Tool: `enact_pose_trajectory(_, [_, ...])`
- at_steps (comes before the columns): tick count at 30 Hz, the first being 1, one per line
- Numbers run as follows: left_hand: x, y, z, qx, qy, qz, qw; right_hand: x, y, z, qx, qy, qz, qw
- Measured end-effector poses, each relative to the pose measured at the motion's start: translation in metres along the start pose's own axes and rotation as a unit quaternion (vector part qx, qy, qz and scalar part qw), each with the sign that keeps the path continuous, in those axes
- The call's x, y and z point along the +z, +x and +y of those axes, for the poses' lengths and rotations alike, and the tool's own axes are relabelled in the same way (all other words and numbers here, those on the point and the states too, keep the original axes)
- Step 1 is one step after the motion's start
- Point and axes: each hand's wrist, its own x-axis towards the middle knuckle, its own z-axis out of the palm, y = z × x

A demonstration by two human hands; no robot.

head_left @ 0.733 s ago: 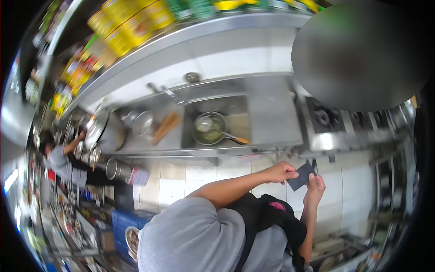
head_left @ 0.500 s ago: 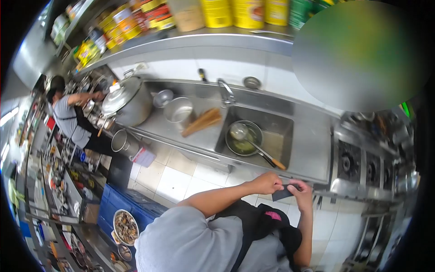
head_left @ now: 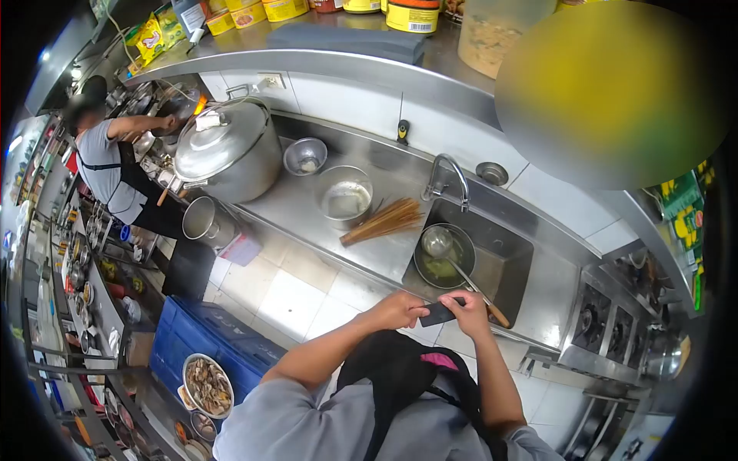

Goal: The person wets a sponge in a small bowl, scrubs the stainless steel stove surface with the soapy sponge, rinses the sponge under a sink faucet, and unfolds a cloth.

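Between my two hands is a small flat dark object [head_left: 438, 313], in front of the sink's edge. My left hand [head_left: 398, 310] pinches its left end, and my right hand [head_left: 470, 313] pinches its right end. Just beyond, the sink [head_left: 511, 265] holds a pan [head_left: 443, 269] of greenish liquid with a ladle [head_left: 465, 278] resting in it, its wooden handle over the near rim. A bundle of thin brown sticks [head_left: 384, 221] lies on the steel counter left of the sink.
Left along the counter stand a metal bowl [head_left: 305, 157], a pot [head_left: 344, 196] and a large lidded pot [head_left: 231, 150]. A co-worker [head_left: 111, 165] stands at the far left near a flame. Stove burners [head_left: 592, 319] are at right, a blue chest [head_left: 204, 338] at lower left.
The view has swung left, so the sink and counter appear further right. My hands have come closer to my body, and the dark object is now tilted flatter between them.
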Motion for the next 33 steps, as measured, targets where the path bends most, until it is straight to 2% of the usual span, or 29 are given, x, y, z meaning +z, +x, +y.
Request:
enact_pose_trajectory(2, [-0.01, 0.002, -0.01, -0.012, 0.014, -0.013, 1.0, 0.009, 0.008, 0.002, 0.002, -0.03, 0.024, 0.999])
enact_pose_trajectory(3, [-0.027, 0.006, -0.011, -0.062, -0.019, -0.049, 0.997, 0.017, 0.016, 0.016, 0.002, -0.031, 0.022, 0.999])
enact_pose_trajectory(4, [-0.047, 0.013, -0.012, -0.11, -0.054, -0.082, 0.989, 0.024, 0.026, 0.036, 0.038, 0.057, 0.049, 0.996])
enact_pose_trajectory(5, [-0.08, 0.018, -0.01, -0.111, -0.034, -0.088, 0.989, 0.028, 0.029, 0.052, 0.074, 0.146, 0.077, 0.984])
enact_pose_trajectory(6, [-0.109, 0.021, -0.014, -0.015, 0.056, 0.018, 0.998, 0.025, 0.032, 0.059, 0.13, 0.146, 0.074, 0.978])
enact_pose_trajectory(7, [-0.144, 0.034, -0.039, -0.019, 0.093, 0.112, 0.989, 0.021, 0.036, 0.053, 0.128, 0.146, 0.075, 0.978])
enact_pose_trajectory(8, [-0.175, 0.044, -0.064, 0.056, 0.193, 0.224, 0.954, 0.02, 0.037, 0.038, 0.196, 0.266, 0.098, 0.939])
enact_pose_trajectory(9, [-0.211, 0.057, -0.067, -0.058, 0.321, 0.194, 0.925, 0.023, 0.038, 0.03, 0.262, 0.383, 0.121, 0.877])
enact_pose_trajectory(10, [-0.237, 0.067, -0.071, -0.166, 0.442, 0.157, 0.867, 0.026, 0.045, 0.039, 0.279, 0.398, 0.145, 0.862])
enact_pose_trajectory(11, [-0.248, 0.07, -0.085, -0.161, 0.447, 0.148, 0.867, 0.028, 0.05, 0.042, 0.279, 0.404, 0.153, 0.857])
enact_pose_trajectory(13, [-0.267, 0.085, -0.118, -0.204, 0.51, 0.104, 0.829, 0.031, 0.06, 0.042, 0.277, 0.446, 0.1, 0.845])
enact_pose_trajectory(14, [-0.277, 0.096, -0.127, -0.238, 0.493, -0.015, 0.837, 0.035, 0.064, 0.033, 0.282, 0.447, 0.107, 0.842])
enact_pose_trajectory(15, [-0.28, 0.104, -0.141, -0.228, 0.497, -0.023, 0.837, 0.04, 0.069, 0.015, 0.281, 0.45, 0.119, 0.839])
enact_pose_trajectory(17, [-0.281, 0.116, -0.17, -0.19, 0.541, 0.024, 0.819, 0.051, 0.082, -0.019, 0.268, 0.431, 0.154, 0.847])
enact_pose_trajectory(18, [-0.288, 0.118, -0.178, -0.141, 0.477, 0.043, 0.867, 0.059, 0.092, -0.024, 0.273, 0.433, 0.165, 0.843])
enact_pose_trajectory(19, [-0.293, 0.124, -0.186, -0.137, 0.474, 0.032, 0.869, 0.068, 0.102, -0.024, 0.203, 0.442, 0.151, 0.86])
enact_pose_trajectory(20, [-0.306, 0.132, -0.181, -0.243, 0.22, 0.049, 0.943, 0.077, 0.117, -0.025, 0.129, 0.448, 0.135, 0.874])
enact_pose_trajectory(21, [-0.32, 0.141, -0.177, -0.332, -0.049, 0.063, 0.94, 0.089, 0.137, -0.022, 0.131, 0.449, 0.141, 0.872])
enact_pose_trajectory(22, [-0.334, 0.149, -0.207, -0.305, -0.191, 0.064, 0.931, 0.104, 0.158, -0.015, 0.069, 0.342, 0.16, 0.924])
enact_pose_trajectory(23, [-0.339, 0.144, -0.205, -0.308, -0.19, 0.058, 0.93, 0.118, 0.177, -0.016, 0.006, 0.227, 0.175, 0.958])
enact_pose_trajectory(24, [-0.342, 0.136, -0.194, -0.297, -0.249, 0.074, 0.919, 0.131, 0.193, -0.039, -0.047, 0.123, 0.209, 0.969])
enact_pose_trajectory(25, [-0.345, 0.127, -0.181, -0.285, -0.307, 0.09, 0.904, 0.145, 0.208, -0.063, -0.1, 0.016, 0.239, 0.966])
enact_pose_trajectory(26, [-0.343, 0.117, -0.166, -0.274, -0.371, 0.087, 0.883, 0.161, 0.224, -0.076, -0.148, -0.037, 0.252, 0.956])
enact_pose_trajectory(27, [-0.34, 0.108, -0.151, -0.272, -0.368, 0.084, 0.885, 0.175, 0.238, -0.086, -0.197, -0.09, 0.263, 0.94])
enact_pose_trajectory(28, [-0.336, 0.098, -0.138, -0.245, -0.417, 0.08, 0.871, 0.187, 0.25, -0.091, -0.197, -0.09, 0.267, 0.939])
enact_pose_trajectory(30, [-0.324, 0.083, -0.122, -0.201, -0.491, 0.079, 0.844, 0.211, 0.268, -0.091, -0.23, -0.257, 0.23, 0.91])
enact_pose_trajectory(31, [-0.322, 0.079, -0.116, -0.201, -0.49, 0.078, 0.844, 0.219, 0.272, -0.088, -0.23, -0.257, 0.231, 0.91])
enact_pose_trajectory(33, [-0.323, 0.068, -0.109, -0.211, -0.531, 0.063, 0.818, 0.236, 0.28, -0.075, -0.254, -0.34, 0.186, 0.886])
